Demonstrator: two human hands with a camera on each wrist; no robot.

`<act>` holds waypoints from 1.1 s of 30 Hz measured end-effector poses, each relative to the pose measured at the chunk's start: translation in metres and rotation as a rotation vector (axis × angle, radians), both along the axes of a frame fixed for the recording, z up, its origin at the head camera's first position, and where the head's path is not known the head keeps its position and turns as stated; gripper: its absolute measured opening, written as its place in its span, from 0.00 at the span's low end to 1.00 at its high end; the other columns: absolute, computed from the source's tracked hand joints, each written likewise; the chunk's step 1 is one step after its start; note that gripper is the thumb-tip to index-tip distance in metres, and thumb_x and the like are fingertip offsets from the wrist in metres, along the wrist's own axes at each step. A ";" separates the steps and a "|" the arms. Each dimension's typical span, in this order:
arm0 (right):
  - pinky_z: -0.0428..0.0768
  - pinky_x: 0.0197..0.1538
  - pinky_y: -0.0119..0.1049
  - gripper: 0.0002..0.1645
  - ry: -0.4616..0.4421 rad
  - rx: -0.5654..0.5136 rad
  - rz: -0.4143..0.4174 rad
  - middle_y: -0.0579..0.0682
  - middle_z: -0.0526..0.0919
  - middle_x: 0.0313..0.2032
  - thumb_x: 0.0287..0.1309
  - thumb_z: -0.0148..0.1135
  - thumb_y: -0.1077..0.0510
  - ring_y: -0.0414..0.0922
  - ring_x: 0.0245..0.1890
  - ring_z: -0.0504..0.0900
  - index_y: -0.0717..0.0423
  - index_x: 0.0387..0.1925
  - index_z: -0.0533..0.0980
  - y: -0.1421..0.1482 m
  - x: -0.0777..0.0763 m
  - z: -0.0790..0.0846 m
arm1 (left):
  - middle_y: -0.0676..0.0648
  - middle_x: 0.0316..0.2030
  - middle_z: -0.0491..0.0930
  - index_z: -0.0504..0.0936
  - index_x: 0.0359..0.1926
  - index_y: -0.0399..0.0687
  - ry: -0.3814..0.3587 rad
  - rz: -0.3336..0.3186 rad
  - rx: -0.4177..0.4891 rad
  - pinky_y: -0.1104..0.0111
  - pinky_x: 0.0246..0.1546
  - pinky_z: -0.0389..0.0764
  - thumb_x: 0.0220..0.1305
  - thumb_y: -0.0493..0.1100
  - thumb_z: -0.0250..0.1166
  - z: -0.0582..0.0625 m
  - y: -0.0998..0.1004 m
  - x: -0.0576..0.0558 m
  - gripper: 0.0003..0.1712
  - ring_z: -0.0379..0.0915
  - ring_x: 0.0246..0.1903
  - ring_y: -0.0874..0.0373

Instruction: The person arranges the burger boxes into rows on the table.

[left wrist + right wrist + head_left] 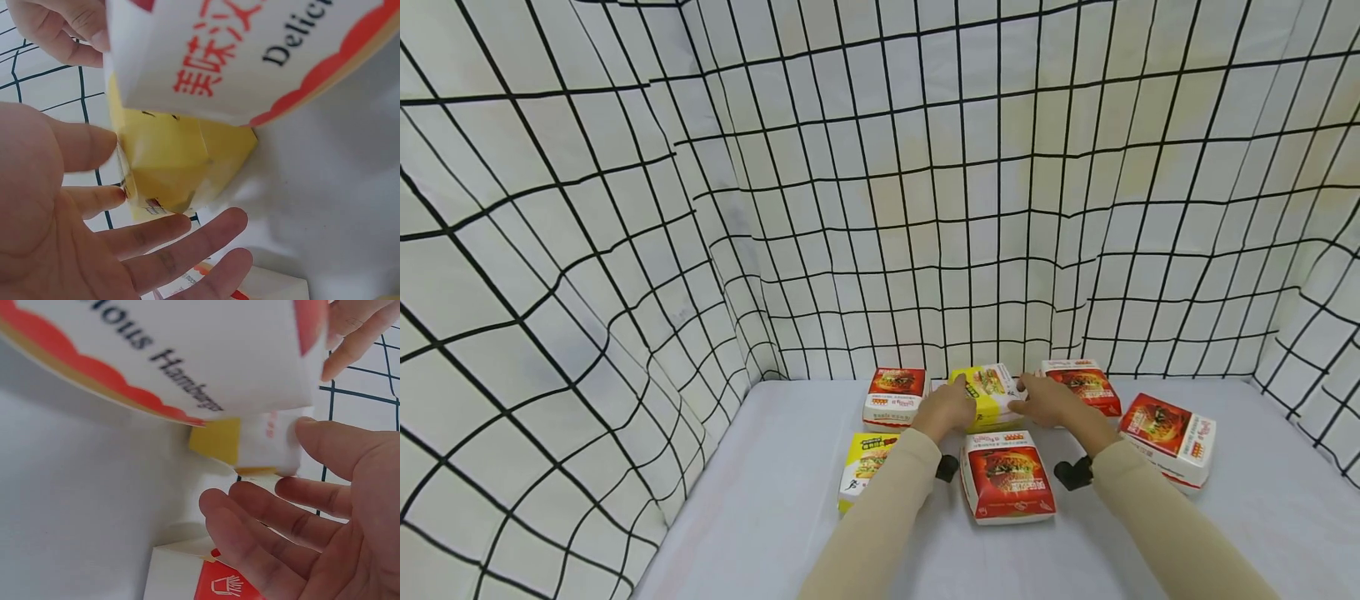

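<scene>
A yellow-and-white hamburger box (pixel 989 385) sits between the two hands near the back of the table. At its left side is my left hand (pixel 946 410), its thumb and index tips touching the box and the other fingers spread. My right hand (pixel 1049 402) reaches the opposite side; in the right wrist view its thumb meets the white end of the box, and the fingers extend loosely below. Just in front, between the forearms, lies a red-and-white hamburger box (pixel 1009 477). This nearer box covers part of the yellow one in both wrist views.
Red-and-white boxes stand at back left (pixel 896 392), back right (pixel 1084 390) and right (pixel 1168 437). Another yellow-and-white box (pixel 867 461) is partly behind the left sleeve. Black netting (pixel 925 225) over white cloth borders the white table (pixel 760 500).
</scene>
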State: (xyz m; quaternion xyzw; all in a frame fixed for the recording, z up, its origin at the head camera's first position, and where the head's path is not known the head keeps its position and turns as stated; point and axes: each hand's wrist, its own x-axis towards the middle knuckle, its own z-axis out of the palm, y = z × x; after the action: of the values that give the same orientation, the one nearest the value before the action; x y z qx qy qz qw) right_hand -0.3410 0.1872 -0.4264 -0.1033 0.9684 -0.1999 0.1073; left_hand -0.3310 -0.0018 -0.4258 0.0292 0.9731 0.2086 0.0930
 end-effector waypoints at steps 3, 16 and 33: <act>0.75 0.35 0.38 0.29 0.002 -0.014 -0.004 0.55 0.80 0.41 0.64 0.59 0.46 0.46 0.32 0.77 0.61 0.58 0.69 0.002 -0.001 0.002 | 0.43 0.65 0.70 0.57 0.73 0.55 -0.008 0.021 0.028 0.52 0.57 0.71 0.68 0.57 0.54 0.003 0.001 0.002 0.36 0.72 0.55 0.48; 0.78 0.36 0.40 0.27 0.032 -0.056 -0.006 0.60 0.79 0.49 0.69 0.51 0.50 0.46 0.34 0.78 0.58 0.65 0.64 0.002 -0.007 0.002 | 0.44 0.54 0.78 0.64 0.69 0.48 0.063 0.007 0.010 0.56 0.48 0.75 0.63 0.54 0.62 0.006 0.002 0.007 0.37 0.74 0.42 0.52; 0.75 0.30 0.35 0.35 -0.037 -0.105 -0.028 0.56 0.79 0.42 0.65 0.58 0.47 0.45 0.30 0.77 0.58 0.67 0.60 -0.002 -0.005 -0.006 | 0.45 0.55 0.79 0.64 0.70 0.57 0.072 0.014 -0.007 0.57 0.43 0.75 0.63 0.43 0.59 0.001 0.002 0.002 0.33 0.73 0.38 0.53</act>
State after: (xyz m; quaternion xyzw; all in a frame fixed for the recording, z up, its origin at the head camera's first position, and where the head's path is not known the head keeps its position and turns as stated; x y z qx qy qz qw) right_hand -0.3456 0.1849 -0.4325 -0.0917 0.9558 -0.2539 0.1166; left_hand -0.3288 -0.0002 -0.4244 0.0294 0.9768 0.2046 0.0565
